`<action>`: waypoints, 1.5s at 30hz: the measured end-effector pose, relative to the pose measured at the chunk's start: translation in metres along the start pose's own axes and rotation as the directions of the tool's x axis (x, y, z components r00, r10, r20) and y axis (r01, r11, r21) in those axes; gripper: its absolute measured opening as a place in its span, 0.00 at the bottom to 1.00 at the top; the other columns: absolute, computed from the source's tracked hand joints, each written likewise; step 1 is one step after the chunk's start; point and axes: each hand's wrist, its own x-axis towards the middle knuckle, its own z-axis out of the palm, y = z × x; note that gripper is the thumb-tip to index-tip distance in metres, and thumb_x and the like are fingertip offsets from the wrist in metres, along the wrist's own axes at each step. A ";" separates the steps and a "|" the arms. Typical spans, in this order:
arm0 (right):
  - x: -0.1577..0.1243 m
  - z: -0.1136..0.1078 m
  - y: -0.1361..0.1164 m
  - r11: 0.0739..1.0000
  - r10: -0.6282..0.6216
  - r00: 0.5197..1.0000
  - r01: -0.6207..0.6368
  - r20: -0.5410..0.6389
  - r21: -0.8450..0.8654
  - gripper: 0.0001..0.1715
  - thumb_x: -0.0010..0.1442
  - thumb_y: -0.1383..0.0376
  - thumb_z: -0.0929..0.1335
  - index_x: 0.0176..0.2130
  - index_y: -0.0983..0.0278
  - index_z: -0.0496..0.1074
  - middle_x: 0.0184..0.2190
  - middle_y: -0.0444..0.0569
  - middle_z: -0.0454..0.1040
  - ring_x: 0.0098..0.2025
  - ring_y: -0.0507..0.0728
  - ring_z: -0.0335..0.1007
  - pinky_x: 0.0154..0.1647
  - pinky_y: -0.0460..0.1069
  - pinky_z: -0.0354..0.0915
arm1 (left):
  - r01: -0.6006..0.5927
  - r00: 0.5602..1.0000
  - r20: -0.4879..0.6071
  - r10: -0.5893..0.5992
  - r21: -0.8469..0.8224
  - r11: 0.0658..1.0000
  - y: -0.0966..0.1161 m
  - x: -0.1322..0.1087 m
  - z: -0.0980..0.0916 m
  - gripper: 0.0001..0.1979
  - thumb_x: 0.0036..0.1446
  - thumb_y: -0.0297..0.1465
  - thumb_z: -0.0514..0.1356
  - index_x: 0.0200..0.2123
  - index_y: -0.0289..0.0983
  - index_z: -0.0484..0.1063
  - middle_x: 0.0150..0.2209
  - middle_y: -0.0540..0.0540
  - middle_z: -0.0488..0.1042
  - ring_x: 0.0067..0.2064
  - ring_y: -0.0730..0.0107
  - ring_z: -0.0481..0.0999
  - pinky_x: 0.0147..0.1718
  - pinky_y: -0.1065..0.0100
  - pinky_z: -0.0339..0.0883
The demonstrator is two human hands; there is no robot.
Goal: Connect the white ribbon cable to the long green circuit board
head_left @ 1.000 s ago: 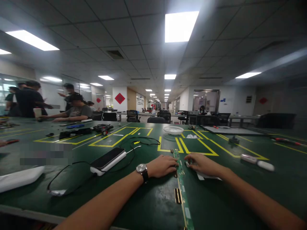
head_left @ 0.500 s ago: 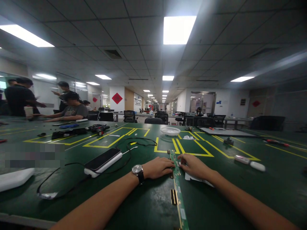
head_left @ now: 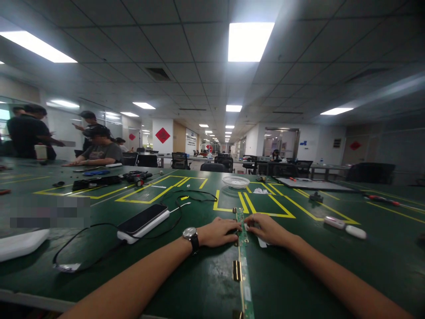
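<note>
A long, narrow green circuit board [head_left: 244, 254] lies lengthwise in front of me, with dark and gold tabs along its left edge. My left hand [head_left: 219, 232], a watch on its wrist, rests beside the board with its fingers stretched out and the tips touching that edge. At the opposite edge, my right hand [head_left: 265, 229] has its fingers pinched together over the upper part of the board. A bit of white tissue [head_left: 262, 243] pokes out beneath this hand, and a white scrap shows at the fingertips.
Left of my arm, a phone [head_left: 142, 220] lies on a white block with a black cable. Farther back stands a white basket [head_left: 235, 181]. To the right are a pink-and-white object [head_left: 345, 227] and a screwdriver [head_left: 381, 199]. People stand and sit at the far left.
The board's near end has swung left. My right hand has shifted slightly left, onto the board's edge, and less of the white tissue shows. My left hand has hardly moved.
</note>
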 end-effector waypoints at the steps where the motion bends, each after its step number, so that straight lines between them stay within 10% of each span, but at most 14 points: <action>1: 0.000 0.000 -0.001 1.000 -0.005 1.000 0.005 -0.001 0.001 0.13 0.62 0.62 0.67 0.45 0.63 0.76 0.38 0.51 0.77 0.40 0.59 0.72 0.43 0.51 0.64 | -0.002 1.000 0.001 0.002 -0.002 1.000 0.000 0.000 0.000 0.17 0.67 0.37 0.52 0.58 0.44 0.64 0.59 0.45 0.68 0.59 0.58 0.68 0.57 0.58 0.57; 20: 0.008 0.000 0.005 0.985 -0.172 0.980 0.170 0.099 0.025 0.20 0.67 0.68 0.59 0.52 0.60 0.74 0.53 0.50 0.74 0.55 0.57 0.68 0.59 0.53 0.61 | 0.011 0.987 -0.161 0.003 0.083 0.996 -0.006 0.003 -0.004 0.12 0.69 0.34 0.52 0.53 0.43 0.68 0.55 0.49 0.72 0.58 0.63 0.67 0.58 0.62 0.54; 31: -0.005 -0.007 0.036 0.864 0.281 0.959 -0.268 -0.034 -0.427 0.21 0.68 0.63 0.57 0.48 0.65 0.74 0.48 0.60 0.74 0.50 0.68 0.70 0.48 0.60 0.65 | 0.014 0.993 -0.120 0.002 0.135 0.991 -0.003 0.002 -0.002 0.13 0.70 0.37 0.50 0.50 0.41 0.70 0.51 0.47 0.74 0.53 0.62 0.70 0.48 0.62 0.58; 45: -0.011 -0.003 0.049 0.904 0.235 0.970 -0.193 0.067 -0.380 0.26 0.69 0.58 0.55 0.55 0.70 0.69 0.54 0.64 0.69 0.55 0.68 0.65 0.58 0.61 0.59 | 0.028 0.999 -0.049 -0.019 0.192 0.981 -0.005 0.004 -0.001 0.13 0.69 0.37 0.50 0.52 0.42 0.68 0.54 0.47 0.72 0.55 0.61 0.70 0.48 0.62 0.61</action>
